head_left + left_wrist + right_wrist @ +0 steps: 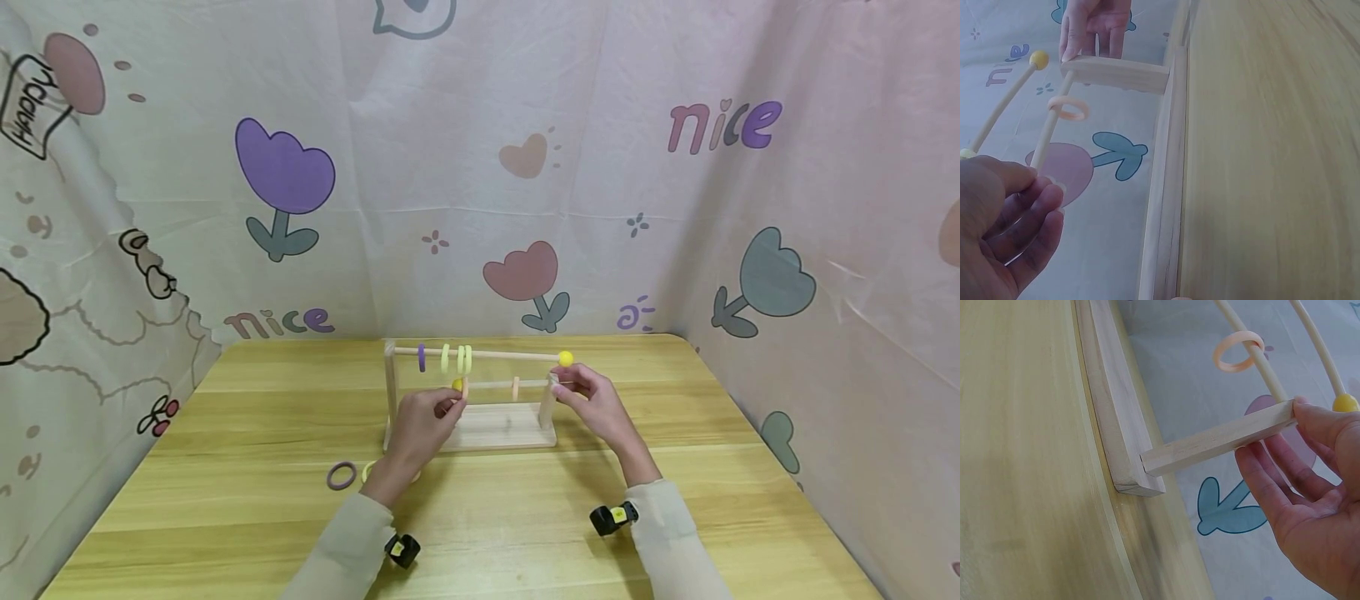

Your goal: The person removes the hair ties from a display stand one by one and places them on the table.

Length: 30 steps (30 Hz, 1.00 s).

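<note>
A wooden rack (495,427) has two posts and two rods tipped with yellow balls. My left hand (426,423) pinches a peach ring (465,388) at the ball end of the lower rod; in the left wrist view the fingers mostly hide that ring. A second peach ring (1238,351) hangs farther along this rod. My right hand (1310,469) grips the top of the short right post (1219,439) between thumb and fingers. On the upper rod (513,356) hang a purple ring (422,358) and several pale yellow rings (461,360).
On the wooden table (225,517), a purple ring (341,476) lies left of my left forearm. Beside it is a yellow ring (367,472), partly covered by that arm. Behind the table hangs a printed cloth (450,167). The upper rod's yellow ball (566,358) sticks out near my right hand.
</note>
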Tool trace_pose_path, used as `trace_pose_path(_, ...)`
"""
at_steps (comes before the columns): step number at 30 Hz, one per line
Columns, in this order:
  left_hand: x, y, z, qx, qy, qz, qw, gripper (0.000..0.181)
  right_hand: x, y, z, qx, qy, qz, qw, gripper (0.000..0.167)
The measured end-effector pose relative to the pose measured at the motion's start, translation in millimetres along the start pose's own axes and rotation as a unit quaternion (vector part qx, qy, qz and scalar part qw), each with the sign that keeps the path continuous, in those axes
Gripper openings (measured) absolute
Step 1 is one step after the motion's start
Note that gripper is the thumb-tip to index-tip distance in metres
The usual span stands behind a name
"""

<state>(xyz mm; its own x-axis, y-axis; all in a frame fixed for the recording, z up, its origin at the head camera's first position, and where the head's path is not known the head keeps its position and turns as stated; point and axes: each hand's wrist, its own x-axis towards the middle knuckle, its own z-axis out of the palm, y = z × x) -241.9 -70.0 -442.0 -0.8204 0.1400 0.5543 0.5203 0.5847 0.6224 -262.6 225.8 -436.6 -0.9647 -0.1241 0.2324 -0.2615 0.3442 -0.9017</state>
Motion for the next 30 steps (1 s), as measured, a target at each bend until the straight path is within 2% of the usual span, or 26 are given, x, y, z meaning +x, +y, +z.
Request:
trace_pose_path(15, -1.6, -0.7, -5.9, -0.018, 0.0, -0.022, 0.9996, 0.008, -0.6, 1, 0, 0.003, -0.001, 0.005, 1.0, 0.033)
trace_pose_path(30, -0.2, -3.8, -12.8, -0.011, -0.004, -0.018, 0.9998, 0.008, -0.1, 2, -1, -0.011, -0.003, -0.001, 0.9999, 0.033)
